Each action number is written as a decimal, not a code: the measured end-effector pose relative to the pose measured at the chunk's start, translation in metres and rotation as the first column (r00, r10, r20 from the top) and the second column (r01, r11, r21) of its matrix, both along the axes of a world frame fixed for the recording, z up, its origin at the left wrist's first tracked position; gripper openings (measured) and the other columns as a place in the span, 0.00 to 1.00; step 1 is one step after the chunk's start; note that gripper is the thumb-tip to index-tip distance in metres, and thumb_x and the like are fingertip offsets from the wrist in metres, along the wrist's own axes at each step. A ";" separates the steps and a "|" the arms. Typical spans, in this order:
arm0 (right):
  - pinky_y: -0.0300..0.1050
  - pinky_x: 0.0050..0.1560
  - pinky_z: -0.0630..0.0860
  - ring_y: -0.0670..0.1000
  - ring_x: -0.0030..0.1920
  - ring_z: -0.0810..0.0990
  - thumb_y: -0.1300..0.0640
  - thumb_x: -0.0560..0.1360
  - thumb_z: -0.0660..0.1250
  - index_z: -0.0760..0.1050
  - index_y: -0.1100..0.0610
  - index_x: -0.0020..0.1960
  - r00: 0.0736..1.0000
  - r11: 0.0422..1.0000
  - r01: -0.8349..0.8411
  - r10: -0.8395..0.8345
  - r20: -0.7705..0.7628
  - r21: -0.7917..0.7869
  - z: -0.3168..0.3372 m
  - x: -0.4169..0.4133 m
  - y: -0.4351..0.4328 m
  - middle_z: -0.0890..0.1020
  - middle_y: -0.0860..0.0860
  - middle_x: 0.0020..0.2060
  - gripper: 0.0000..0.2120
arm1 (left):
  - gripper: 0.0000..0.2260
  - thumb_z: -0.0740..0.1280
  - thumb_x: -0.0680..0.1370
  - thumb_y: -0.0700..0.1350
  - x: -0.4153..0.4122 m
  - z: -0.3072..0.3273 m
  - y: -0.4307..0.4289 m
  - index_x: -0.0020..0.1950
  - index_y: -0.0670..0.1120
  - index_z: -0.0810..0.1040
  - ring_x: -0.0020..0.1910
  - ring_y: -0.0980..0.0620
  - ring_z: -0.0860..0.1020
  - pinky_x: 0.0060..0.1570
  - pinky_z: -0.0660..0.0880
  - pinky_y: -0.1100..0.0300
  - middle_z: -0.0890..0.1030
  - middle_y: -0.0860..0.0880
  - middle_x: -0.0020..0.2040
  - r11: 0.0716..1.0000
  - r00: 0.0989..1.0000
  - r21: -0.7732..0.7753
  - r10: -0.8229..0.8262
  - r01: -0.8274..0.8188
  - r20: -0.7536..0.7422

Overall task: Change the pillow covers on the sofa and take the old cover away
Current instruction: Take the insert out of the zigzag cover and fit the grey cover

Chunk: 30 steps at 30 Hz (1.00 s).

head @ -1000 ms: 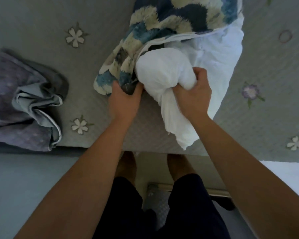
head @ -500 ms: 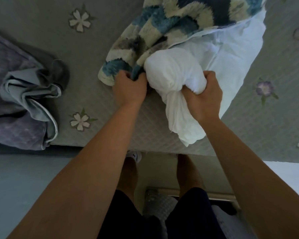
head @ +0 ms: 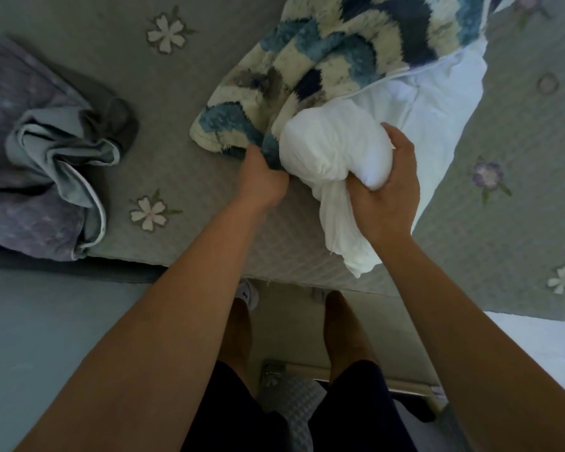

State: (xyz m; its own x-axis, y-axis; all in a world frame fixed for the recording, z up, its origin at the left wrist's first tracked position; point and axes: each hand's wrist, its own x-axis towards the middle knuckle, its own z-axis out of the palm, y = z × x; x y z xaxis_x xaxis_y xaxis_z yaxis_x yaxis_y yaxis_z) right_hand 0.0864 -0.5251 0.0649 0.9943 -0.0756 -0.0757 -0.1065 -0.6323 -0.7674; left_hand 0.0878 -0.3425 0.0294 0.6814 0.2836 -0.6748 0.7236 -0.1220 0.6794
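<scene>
Stuffing the white pillow [head: 333,148] into the shaggy blue-and-cream cover [head: 336,57] is the step in hand, as I judge it, though the same pose could be pulling it out. The left hand [head: 263,177] is clenched on the cover's open edge; the right hand [head: 385,187] squeezes a bunched corner of the pillow just beside it. Both lie on the grey flowered sofa spread [head: 519,197], near its front edge. To do this well, keep the opening pulled wide and taut, feed the squeezed corner deep toward a far corner, then work the rest in evenly. A crumpled purple cover [head: 36,164] lies well apart on the left, likely the old one to carry off.
</scene>
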 end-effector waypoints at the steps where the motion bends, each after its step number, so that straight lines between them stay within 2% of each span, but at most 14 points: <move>1: 0.27 0.57 0.67 0.33 0.59 0.72 0.52 0.73 0.73 0.66 0.51 0.72 0.999 1.000 0.011 -0.011 0.035 0.018 0.002 -0.003 -0.001 0.74 0.44 0.61 0.31 | 0.14 0.66 0.77 0.35 -0.004 0.004 -0.003 0.61 0.43 0.71 0.52 0.53 0.76 0.54 0.78 0.62 0.77 0.47 0.55 1.000 0.997 0.028 -0.005 0.003 0.078; 3: 0.26 0.51 0.67 0.32 0.54 0.71 0.50 0.72 0.73 0.65 0.49 0.73 0.997 1.000 -0.019 0.018 0.077 0.006 0.005 -0.013 -0.001 0.73 0.46 0.56 0.32 | 0.13 0.64 0.77 0.35 -0.013 0.013 -0.008 0.60 0.43 0.68 0.47 0.58 0.74 0.46 0.73 0.72 0.76 0.51 0.51 0.997 0.981 0.059 0.032 -0.043 0.190; 4: 0.32 0.50 0.70 0.37 0.53 0.73 0.46 0.70 0.72 0.65 0.49 0.73 0.993 0.997 -0.074 0.077 0.089 -0.031 0.006 -0.018 0.000 0.72 0.49 0.55 0.34 | 0.11 0.65 0.77 0.39 -0.017 0.016 -0.009 0.58 0.43 0.68 0.45 0.60 0.73 0.45 0.71 0.72 0.75 0.53 0.47 0.996 0.976 0.054 0.061 -0.074 0.207; 7: 0.49 0.53 0.76 0.55 0.58 0.74 0.34 0.64 0.72 0.64 0.50 0.70 0.957 0.948 -0.243 0.269 0.107 -0.204 0.004 -0.037 0.011 0.71 0.58 0.57 0.40 | 0.13 0.63 0.75 0.57 -0.025 0.015 -0.002 0.47 0.48 0.69 0.46 0.54 0.74 0.50 0.73 0.58 0.75 0.53 0.44 0.987 0.983 0.100 0.106 -0.122 0.151; 10: 0.59 0.64 0.72 0.62 0.69 0.68 0.31 0.63 0.75 0.65 0.57 0.64 0.924 0.931 -0.278 0.327 0.201 -0.235 -0.004 -0.047 0.031 0.67 0.64 0.67 0.42 | 0.06 0.64 0.81 0.48 -0.030 0.011 0.007 0.48 0.45 0.74 0.46 0.50 0.76 0.50 0.73 0.57 0.80 0.43 0.51 0.921 0.998 0.390 -0.041 0.018 0.052; 13: 0.48 0.50 0.76 0.57 0.64 0.75 0.46 0.66 0.77 0.63 0.53 0.63 0.943 0.935 -0.319 0.330 0.045 -0.157 -0.005 -0.039 0.038 0.69 0.59 0.71 0.34 | 0.07 0.63 0.81 0.44 -0.036 0.019 0.013 0.56 0.42 0.73 0.45 0.51 0.73 0.46 0.69 0.59 0.76 0.48 0.48 0.846 0.996 0.526 -0.091 0.088 -0.021; 15: 0.47 0.42 0.75 0.55 0.55 0.79 0.52 0.67 0.75 0.64 0.50 0.65 0.948 0.933 -0.316 0.317 -0.020 -0.171 -0.003 -0.027 0.031 0.73 0.54 0.66 0.32 | 0.07 0.65 0.79 0.45 -0.042 0.025 0.020 0.53 0.44 0.70 0.43 0.52 0.74 0.39 0.64 0.63 0.73 0.53 0.43 0.829 0.998 0.559 -0.054 0.023 0.040; 17: 0.46 0.39 0.74 0.53 0.51 0.79 0.54 0.66 0.75 0.69 0.52 0.67 0.982 0.966 -0.185 0.188 0.000 -0.181 -0.001 -0.015 0.025 0.74 0.52 0.62 0.31 | 0.10 0.68 0.76 0.48 -0.045 0.027 0.025 0.48 0.45 0.69 0.38 0.54 0.73 0.34 0.63 0.61 0.71 0.56 0.37 0.831 0.990 0.554 -0.033 -0.047 0.134; 19: 0.44 0.41 0.71 0.53 0.52 0.77 0.54 0.65 0.75 0.70 0.50 0.68 0.994 0.982 -0.086 0.096 0.052 -0.169 0.002 -0.007 0.030 0.73 0.53 0.59 0.33 | 0.10 0.69 0.75 0.46 -0.047 0.028 0.023 0.44 0.45 0.69 0.31 0.59 0.68 0.30 0.62 0.64 0.69 0.56 0.33 0.845 0.976 0.531 -0.066 -0.055 0.206; 21: 0.46 0.44 0.73 0.57 0.51 0.76 0.56 0.65 0.73 0.69 0.49 0.70 0.983 0.957 -0.157 0.175 0.051 -0.245 -0.001 -0.005 0.041 0.72 0.57 0.55 0.35 | 0.10 0.70 0.75 0.43 -0.048 0.031 0.017 0.43 0.43 0.69 0.28 0.59 0.66 0.27 0.62 0.68 0.69 0.55 0.32 0.882 0.955 0.464 -0.061 -0.085 0.291; 23: 0.49 0.43 0.73 0.60 0.50 0.75 0.61 0.66 0.72 0.69 0.49 0.71 0.958 0.884 -0.281 0.282 -0.054 -0.373 -0.011 -0.006 0.054 0.71 0.58 0.53 0.35 | 0.09 0.70 0.75 0.42 -0.052 0.035 0.016 0.43 0.41 0.70 0.29 0.58 0.66 0.30 0.64 0.65 0.71 0.52 0.33 0.896 0.934 0.435 -0.073 -0.093 0.349; 26: 0.48 0.41 0.75 0.61 0.50 0.76 0.66 0.72 0.66 0.76 0.59 0.60 0.917 0.772 -0.392 0.374 -0.142 -0.500 -0.031 0.004 0.070 0.75 0.61 0.52 0.16 | 0.08 0.70 0.74 0.39 -0.064 0.039 0.018 0.43 0.41 0.70 0.30 0.56 0.67 0.30 0.66 0.63 0.72 0.47 0.33 0.909 0.922 0.418 -0.169 0.008 0.350; 28: 0.33 0.44 0.70 0.54 0.51 0.77 0.63 0.77 0.63 0.78 0.62 0.55 0.895 0.737 -0.446 0.356 -0.268 -0.507 -0.043 0.020 0.079 0.79 0.60 0.54 0.09 | 0.08 0.71 0.73 0.39 -0.071 0.043 0.016 0.44 0.41 0.71 0.30 0.53 0.68 0.29 0.64 0.68 0.73 0.45 0.33 0.887 0.915 0.449 -0.264 0.106 0.306; 30: 0.25 0.50 0.69 0.51 0.57 0.77 0.57 0.80 0.63 0.76 0.59 0.62 0.867 0.729 -0.492 0.362 -0.342 -0.475 -0.049 0.038 0.082 0.79 0.57 0.60 0.13 | 0.08 0.71 0.74 0.39 -0.072 0.044 0.017 0.46 0.40 0.72 0.31 0.52 0.68 0.29 0.64 0.70 0.74 0.45 0.35 0.854 0.910 0.498 -0.317 0.152 0.266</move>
